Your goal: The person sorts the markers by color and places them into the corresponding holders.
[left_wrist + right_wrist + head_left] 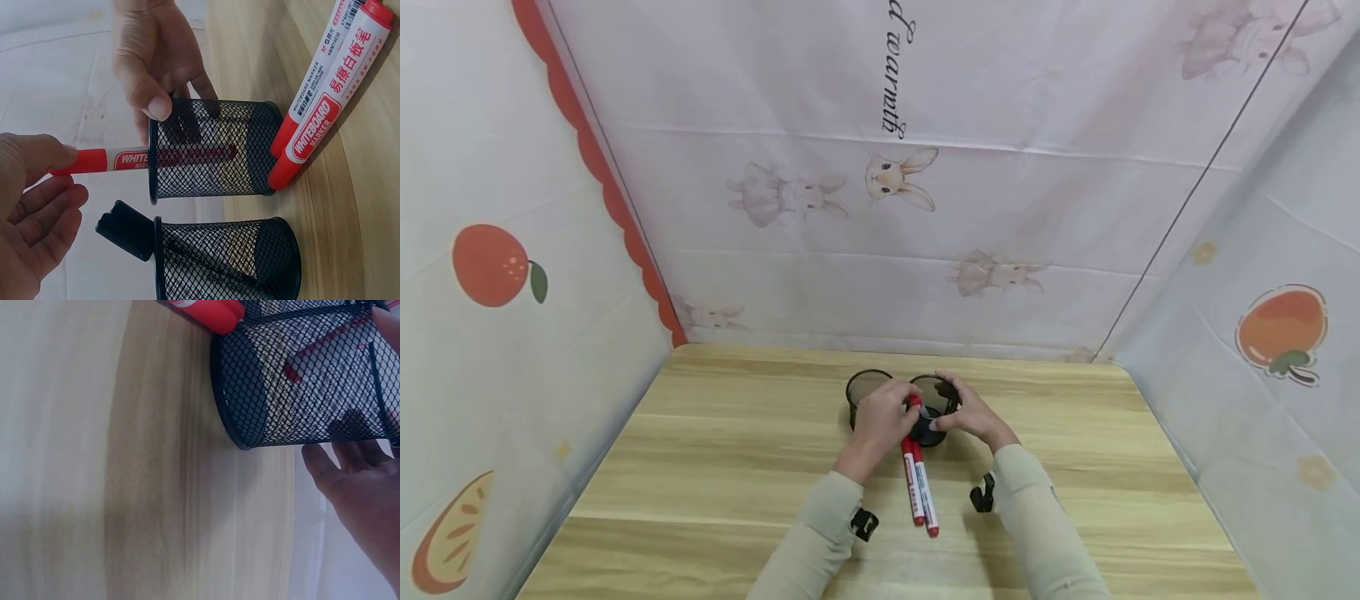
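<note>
My left hand [880, 417] pinches the red cap of a red whiteboard marker [87, 161] between thumb and finger. The marker's other end is down inside a black mesh pen cup [215, 184], short of its base. Around the far side of that cup, my right hand [973, 414] holds it, thumb at the rim and fingers along the mesh. Beside it stands a second mesh pen cup [231, 262], which contains a black-capped marker [128, 228]. On the table, two red whiteboard markers [340, 94] lie side by side, their near ends close to the first cup's base.
The wood-grain table [737, 467] is bounded by a printed back sheet [820, 283] and side sheets with fruit pictures. Both cups stand toward the table's back edge. The loose markers lie between my forearms, where black wrist straps [865, 525] show.
</note>
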Demonstrator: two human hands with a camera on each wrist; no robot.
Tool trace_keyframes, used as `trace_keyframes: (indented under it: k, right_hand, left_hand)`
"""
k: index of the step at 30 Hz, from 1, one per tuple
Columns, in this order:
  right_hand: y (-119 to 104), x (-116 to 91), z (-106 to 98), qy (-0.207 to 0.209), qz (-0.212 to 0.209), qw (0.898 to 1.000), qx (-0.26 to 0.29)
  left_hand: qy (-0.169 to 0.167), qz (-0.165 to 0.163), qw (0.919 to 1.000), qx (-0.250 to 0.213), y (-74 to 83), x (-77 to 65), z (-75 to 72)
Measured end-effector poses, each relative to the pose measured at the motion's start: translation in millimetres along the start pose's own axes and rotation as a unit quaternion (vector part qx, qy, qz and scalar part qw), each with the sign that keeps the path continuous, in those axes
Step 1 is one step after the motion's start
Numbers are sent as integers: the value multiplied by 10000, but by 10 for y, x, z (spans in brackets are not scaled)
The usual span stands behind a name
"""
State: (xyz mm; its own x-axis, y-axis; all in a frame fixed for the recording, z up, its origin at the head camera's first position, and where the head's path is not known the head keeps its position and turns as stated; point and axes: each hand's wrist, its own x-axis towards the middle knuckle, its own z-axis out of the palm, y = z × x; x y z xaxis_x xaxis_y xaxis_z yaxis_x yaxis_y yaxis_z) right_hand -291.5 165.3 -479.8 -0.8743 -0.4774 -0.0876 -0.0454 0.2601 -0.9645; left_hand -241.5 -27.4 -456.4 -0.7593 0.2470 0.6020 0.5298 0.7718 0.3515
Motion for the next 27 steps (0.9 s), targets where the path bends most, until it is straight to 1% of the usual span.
trace_keyframes:
  k: [4,10,14,22,27]
  right_hand:
    - [3,37,-13,-37,-53,9999,116]
    - [21,71,-32,-135,-75,9995,267]
    - [45,85,-46,-131,-39,9997,177]
    - [283,171,-77,116,92,9999,-51]
    - [313,159,-78,-58,-46,9999,-80]
  left_hand:
    - [42,-4,9999,-105,16,16,-3]
    - [37,-112,9990,-438,46,19,-6]
    - [-4,-188,9988,-444,45,8,9]
    - [-40,-139,9988,-479,44,-13,6]
    - [94,-94,9990,-429,83,-88,-59]
